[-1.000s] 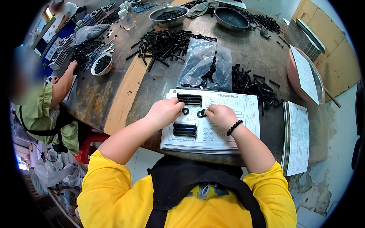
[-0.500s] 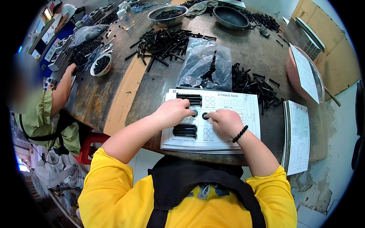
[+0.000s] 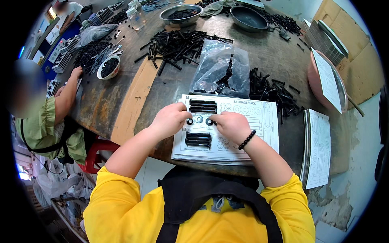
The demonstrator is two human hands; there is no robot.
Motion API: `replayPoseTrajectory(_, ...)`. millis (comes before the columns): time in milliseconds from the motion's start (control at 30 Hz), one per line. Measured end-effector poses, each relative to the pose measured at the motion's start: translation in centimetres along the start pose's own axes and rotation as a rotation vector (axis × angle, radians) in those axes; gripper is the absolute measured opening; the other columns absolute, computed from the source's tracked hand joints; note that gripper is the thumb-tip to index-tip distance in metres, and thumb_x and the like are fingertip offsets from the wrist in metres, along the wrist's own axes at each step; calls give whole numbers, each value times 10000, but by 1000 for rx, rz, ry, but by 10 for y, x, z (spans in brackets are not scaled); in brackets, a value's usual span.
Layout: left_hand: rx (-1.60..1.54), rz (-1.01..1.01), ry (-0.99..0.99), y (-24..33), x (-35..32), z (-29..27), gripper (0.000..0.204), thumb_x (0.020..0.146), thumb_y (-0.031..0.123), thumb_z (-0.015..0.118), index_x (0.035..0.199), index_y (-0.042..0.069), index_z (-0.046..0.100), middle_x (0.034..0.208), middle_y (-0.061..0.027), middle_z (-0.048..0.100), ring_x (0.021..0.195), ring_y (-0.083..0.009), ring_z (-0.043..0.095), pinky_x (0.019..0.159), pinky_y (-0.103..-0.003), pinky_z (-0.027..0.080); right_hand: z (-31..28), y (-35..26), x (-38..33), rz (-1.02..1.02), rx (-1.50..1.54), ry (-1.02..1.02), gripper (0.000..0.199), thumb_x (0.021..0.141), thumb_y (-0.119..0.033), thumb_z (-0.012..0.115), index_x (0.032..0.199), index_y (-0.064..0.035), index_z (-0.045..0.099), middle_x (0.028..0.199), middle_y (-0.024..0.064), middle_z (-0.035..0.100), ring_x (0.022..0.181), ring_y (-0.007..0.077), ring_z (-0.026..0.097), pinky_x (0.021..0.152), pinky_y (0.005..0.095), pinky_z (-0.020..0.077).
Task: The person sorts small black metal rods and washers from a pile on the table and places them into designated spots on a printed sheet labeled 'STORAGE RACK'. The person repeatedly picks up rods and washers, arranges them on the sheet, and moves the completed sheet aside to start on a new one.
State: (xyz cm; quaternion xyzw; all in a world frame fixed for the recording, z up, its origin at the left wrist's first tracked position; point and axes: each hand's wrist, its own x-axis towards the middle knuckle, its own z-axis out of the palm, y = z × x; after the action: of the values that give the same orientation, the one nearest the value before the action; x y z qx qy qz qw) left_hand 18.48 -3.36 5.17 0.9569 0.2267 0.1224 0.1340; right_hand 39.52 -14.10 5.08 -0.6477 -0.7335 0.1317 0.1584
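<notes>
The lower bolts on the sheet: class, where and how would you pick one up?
Pinch a lower bolt across its shank near the middle, coming from above. The bolts lie flat, side by side, lengthwise left to right on the sheet, so probably only the top is free.

- A single head-worn fisheye view looks steeply down, close over the person's own yellow-sleeved arms.
- The printed sheet point(image 3: 231, 125) sits near centre; the round table point(image 3: 121, 101) stretches away toward 12 o'clock.
- Straight edges bend at the dark circular rim.
- A seated co-worker point(image 3: 40, 121) appears at 9 o'clock.
</notes>
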Motion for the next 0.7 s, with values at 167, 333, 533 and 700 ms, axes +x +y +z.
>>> replayPoseTrajectory(167, 48, 18, -45, 3, -9, 1, 269, 702, 51, 579, 935, 157, 661, 837, -65, 563, 798, -247, 568, 688, -353, 471, 7, -17, 17, -24, -89, -126, 239, 803, -147, 476, 993, -173, 618, 795, 76, 608, 761, 259, 604, 652, 385, 483)
replayPoseTrajectory(333, 70, 50, -34, 1, -14, 4, 303, 698, 71, 598, 981, 166, 652, 838, -67, 564, 796, -249, 565, 679, -360, 466, 2, -17, 14, -21, -111, -185, 262, 798, -136, 475, 1020, -173, 610, 807, 85, 606, 771, 258, 607, 650, 386, 484)
replayPoseTrajectory(533, 45, 70, -53, 4, -9, 4, 320, 695, 64, 602, 1001, 150, 642, 841, -69, 565, 793, -248, 565, 682, -363, 464, 4, -15, 11, -29, -76, -154, 254, 802, -154, 479, 1016, -160, 615, 802, 85, 615, 763, 267, 609, 663, 389, 486)
replayPoseTrajectory(700, -19, 24, 33, -2, -4, 0, 317, 697, 15, 581, 990, 120, 640, 836, -76, 553, 791, -257, 561, 691, -352, 469, -1, 5, 8, 32, 193, 97, 212, 813, -195, 504, 958, -125, 641, 854, 102, 645, 813, 270, 609, 704, 365, 488)
